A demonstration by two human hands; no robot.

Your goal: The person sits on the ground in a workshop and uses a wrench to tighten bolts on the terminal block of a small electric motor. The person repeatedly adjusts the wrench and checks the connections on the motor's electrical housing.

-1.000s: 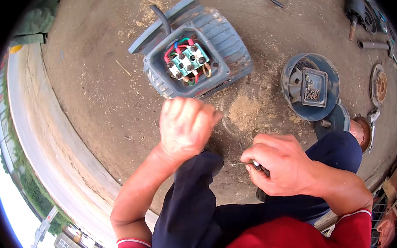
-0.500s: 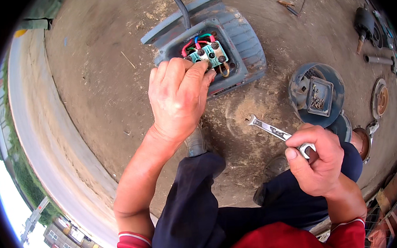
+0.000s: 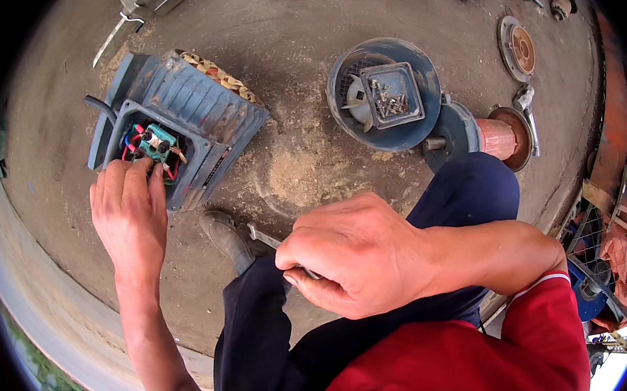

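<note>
"On the floor point(image 3: 293, 66) at the far left, the blue-grey motor point(image 3: 201, 94) lies with its terminal box point(image 3: 170, 123) open. What has just changed?"

"The right hand point(image 3: 357, 254) has swung in from the right and turned palm down, its fist wrapped round a wrench point(image 3: 264, 237). The left hand point(image 3: 131, 212) is at the green terminal block point(image 3: 155, 141) inside the box, as it was half a second ago."

"And what does that mean for the work?"

"Probably that bare fingers are doing the fine part there, with the wrench kept near. The hands are well apart; whether the left fingertips pinch anything cannot be told."

"Any brand or label to read?"

"Nothing legible. A dark strip point(image 3: 216, 166) with pale marks runs along the box's near right side, but the marks are too small to make out."
</note>
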